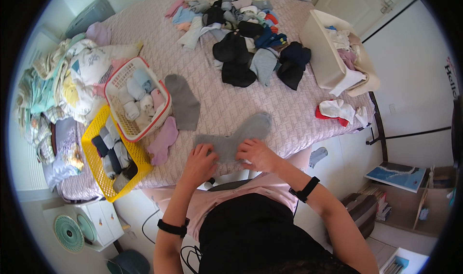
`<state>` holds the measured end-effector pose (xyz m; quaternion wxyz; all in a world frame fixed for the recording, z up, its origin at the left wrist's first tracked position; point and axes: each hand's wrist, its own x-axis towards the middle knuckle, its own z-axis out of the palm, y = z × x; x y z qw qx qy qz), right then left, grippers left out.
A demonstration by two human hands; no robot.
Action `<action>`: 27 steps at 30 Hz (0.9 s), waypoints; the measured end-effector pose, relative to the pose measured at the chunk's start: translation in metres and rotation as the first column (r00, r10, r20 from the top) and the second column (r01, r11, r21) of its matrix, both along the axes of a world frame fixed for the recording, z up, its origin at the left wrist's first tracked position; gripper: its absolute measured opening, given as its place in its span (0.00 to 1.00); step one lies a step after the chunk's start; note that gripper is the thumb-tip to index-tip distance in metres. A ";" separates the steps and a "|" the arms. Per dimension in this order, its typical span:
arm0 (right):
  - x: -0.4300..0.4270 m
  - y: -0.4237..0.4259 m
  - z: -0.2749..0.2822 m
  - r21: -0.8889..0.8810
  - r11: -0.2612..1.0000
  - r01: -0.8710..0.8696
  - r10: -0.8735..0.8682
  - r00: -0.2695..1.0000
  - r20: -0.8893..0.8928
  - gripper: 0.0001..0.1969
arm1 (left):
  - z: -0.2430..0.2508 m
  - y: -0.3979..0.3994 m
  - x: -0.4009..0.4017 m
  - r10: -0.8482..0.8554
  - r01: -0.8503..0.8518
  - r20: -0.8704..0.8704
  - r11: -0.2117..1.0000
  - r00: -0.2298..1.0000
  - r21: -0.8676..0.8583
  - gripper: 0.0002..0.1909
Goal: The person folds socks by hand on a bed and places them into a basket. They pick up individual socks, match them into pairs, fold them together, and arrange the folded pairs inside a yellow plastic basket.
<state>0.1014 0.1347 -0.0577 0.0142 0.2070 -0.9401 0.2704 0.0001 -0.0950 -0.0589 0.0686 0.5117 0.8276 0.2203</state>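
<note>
A grey sock [231,142] lies spread on the patterned bedspread [224,100] close before me. My left hand [201,160] rests with bent fingers at its lower left edge, and my right hand [255,154] touches its lower right part; whether either hand grips the fabric cannot be told. Another grey sock [182,102] lies flat beyond my left hand, with a lilac sock [164,142] nearer me. To their left, a white basket with a red rim [164,113] holds rolled pale socks and leans over a yellow plastic basket [144,171] of darker rolled socks.
A big pile of mixed socks [238,44] covers the far middle. At right stand a cream bin [318,53] of clothes and red and white socks [336,111]. Folded blankets [90,64] fill the left side. One grey sock [318,156] lies on the floor beyond the bed's edge.
</note>
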 end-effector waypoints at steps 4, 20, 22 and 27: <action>-0.007 -0.012 -0.004 -0.219 0.956 0.195 -0.208 0.978 -0.037 0.14 | -0.005 0.020 0.014 0.073 -0.079 0.093 0.994 0.993 0.072 0.16; -0.017 0.075 -0.006 -0.011 0.725 0.689 -0.689 0.724 -0.035 0.20 | -0.015 0.013 0.010 0.503 -0.511 0.132 0.859 0.854 0.034 0.21; -0.024 0.071 0.000 -0.057 0.710 0.702 -0.704 0.704 -0.094 0.21 | -0.009 0.017 0.008 0.588 -0.592 0.070 0.798 0.806 0.110 0.20; -0.037 0.068 -0.023 -0.167 0.684 0.710 -0.709 0.701 0.073 0.24 | -0.019 0.007 0.003 0.719 -0.738 0.169 0.656 0.675 0.157 0.23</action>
